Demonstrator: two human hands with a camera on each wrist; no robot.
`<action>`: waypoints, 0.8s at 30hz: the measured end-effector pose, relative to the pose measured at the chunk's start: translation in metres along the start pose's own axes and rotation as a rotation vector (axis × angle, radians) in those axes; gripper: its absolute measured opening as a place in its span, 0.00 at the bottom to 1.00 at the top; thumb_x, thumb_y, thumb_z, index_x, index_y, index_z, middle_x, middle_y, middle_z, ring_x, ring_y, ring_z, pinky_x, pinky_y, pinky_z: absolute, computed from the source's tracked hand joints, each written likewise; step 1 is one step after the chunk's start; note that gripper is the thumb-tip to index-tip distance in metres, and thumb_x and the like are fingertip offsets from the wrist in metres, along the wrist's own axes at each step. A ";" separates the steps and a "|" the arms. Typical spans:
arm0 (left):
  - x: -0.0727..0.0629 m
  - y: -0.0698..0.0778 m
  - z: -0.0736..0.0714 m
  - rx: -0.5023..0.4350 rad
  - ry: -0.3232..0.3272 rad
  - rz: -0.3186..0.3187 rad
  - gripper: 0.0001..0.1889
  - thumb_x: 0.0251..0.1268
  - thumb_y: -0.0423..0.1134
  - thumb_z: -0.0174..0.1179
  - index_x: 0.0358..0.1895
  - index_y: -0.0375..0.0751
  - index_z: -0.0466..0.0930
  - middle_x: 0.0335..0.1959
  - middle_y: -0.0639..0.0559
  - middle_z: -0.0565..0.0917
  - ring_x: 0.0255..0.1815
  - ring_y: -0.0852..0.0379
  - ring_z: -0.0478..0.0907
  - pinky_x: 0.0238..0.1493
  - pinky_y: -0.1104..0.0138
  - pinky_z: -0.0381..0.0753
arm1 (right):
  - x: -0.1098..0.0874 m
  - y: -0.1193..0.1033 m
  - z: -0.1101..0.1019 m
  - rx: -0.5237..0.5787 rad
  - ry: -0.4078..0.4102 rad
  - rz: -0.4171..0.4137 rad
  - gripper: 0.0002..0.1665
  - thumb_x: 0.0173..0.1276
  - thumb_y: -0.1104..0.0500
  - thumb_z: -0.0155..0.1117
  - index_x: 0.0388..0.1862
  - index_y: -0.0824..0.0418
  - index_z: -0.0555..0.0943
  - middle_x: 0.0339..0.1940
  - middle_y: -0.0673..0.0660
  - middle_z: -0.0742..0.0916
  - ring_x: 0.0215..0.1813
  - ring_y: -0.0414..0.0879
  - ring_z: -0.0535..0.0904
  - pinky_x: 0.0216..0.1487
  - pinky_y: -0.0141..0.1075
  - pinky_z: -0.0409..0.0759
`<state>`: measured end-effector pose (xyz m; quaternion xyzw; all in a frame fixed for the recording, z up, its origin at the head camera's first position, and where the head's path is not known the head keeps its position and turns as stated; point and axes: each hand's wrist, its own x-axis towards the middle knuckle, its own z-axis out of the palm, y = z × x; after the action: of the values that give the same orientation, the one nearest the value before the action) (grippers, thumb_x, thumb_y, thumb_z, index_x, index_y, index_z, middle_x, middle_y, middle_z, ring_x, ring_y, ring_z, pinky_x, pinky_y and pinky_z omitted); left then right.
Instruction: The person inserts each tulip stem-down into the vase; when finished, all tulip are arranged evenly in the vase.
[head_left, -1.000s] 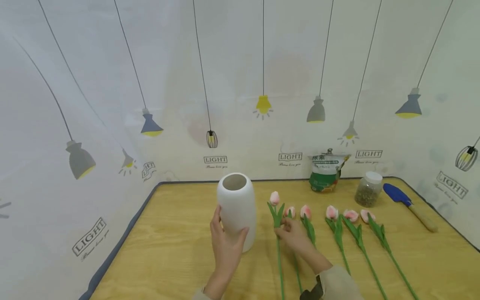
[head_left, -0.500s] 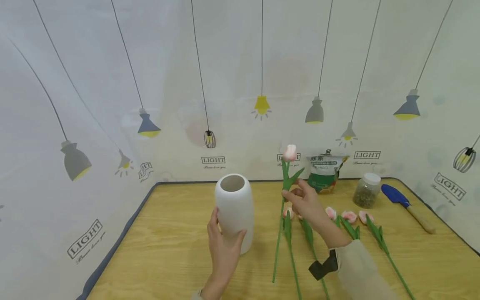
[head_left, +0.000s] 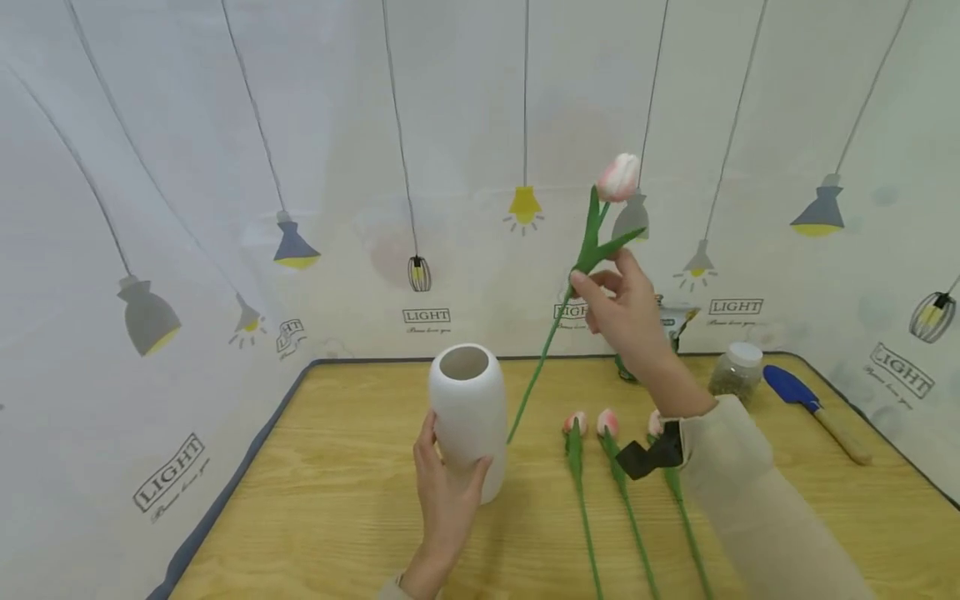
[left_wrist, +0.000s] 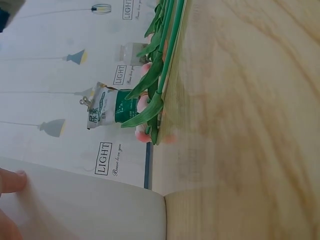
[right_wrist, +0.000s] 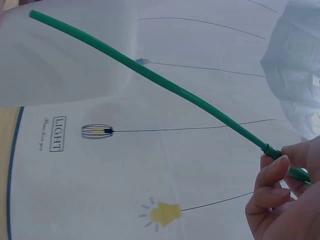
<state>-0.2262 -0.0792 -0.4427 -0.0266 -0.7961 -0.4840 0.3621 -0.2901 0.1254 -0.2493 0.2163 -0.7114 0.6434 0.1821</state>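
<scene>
A tall white vase (head_left: pixel 471 408) stands upright on the wooden table, its round mouth facing up. My left hand (head_left: pixel 448 504) holds its near side, thumb on the right and fingers around the left. Above and to the right, my right hand (head_left: pixel 626 312) pinches a pink-and-white tulip (head_left: pixel 619 177) just below its leaves. The tulip leans with its bloom up and right; its bare stem end overlaps the vase's right side in the head view. In the right wrist view the green stem (right_wrist: pixel 170 86) slants up across the pale vase (right_wrist: pixel 65 75).
Several more tulips (head_left: pixel 576 450) lie on the table (head_left: pixel 360 467) to the right, some hidden by the right sleeve. Behind the right arm are a green-and-white bag (head_left: pixel 678 321), a lidded clear jar (head_left: pixel 738 371) and a blue trowel (head_left: pixel 795 392) with a wooden handle. A printed cloth wall surrounds the table.
My right hand has lifted the tulip off the table, up and to the right, and its stem has tilted with the lower end toward the vase. My left hand stays on the vase.
</scene>
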 end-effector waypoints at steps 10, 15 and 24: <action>0.000 0.003 -0.001 -0.011 -0.046 -0.040 0.48 0.41 0.39 0.69 0.67 0.51 0.47 0.60 0.42 0.62 0.60 0.42 0.64 0.46 0.51 0.74 | 0.025 -0.054 0.014 0.113 0.055 -0.175 0.17 0.64 0.58 0.53 0.52 0.52 0.65 0.27 0.54 0.78 0.11 0.43 0.63 0.13 0.30 0.64; 0.001 0.002 -0.002 -0.017 -0.061 -0.040 0.49 0.42 0.39 0.69 0.67 0.51 0.47 0.60 0.41 0.62 0.60 0.41 0.63 0.47 0.49 0.74 | 0.028 -0.055 0.022 0.109 0.097 -0.210 0.20 0.65 0.59 0.52 0.55 0.51 0.63 0.28 0.54 0.77 0.12 0.43 0.64 0.14 0.29 0.66; -0.001 0.001 -0.001 -0.004 -0.068 -0.058 0.49 0.42 0.38 0.69 0.67 0.53 0.46 0.60 0.40 0.61 0.61 0.39 0.62 0.51 0.43 0.70 | 0.018 -0.028 0.045 -0.109 0.002 -0.105 0.20 0.66 0.54 0.51 0.54 0.52 0.60 0.32 0.60 0.80 0.10 0.42 0.67 0.14 0.32 0.69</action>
<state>-0.2245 -0.0792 -0.4418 -0.0205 -0.8075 -0.4948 0.3206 -0.2891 0.0776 -0.2215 0.2422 -0.7331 0.5933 0.2278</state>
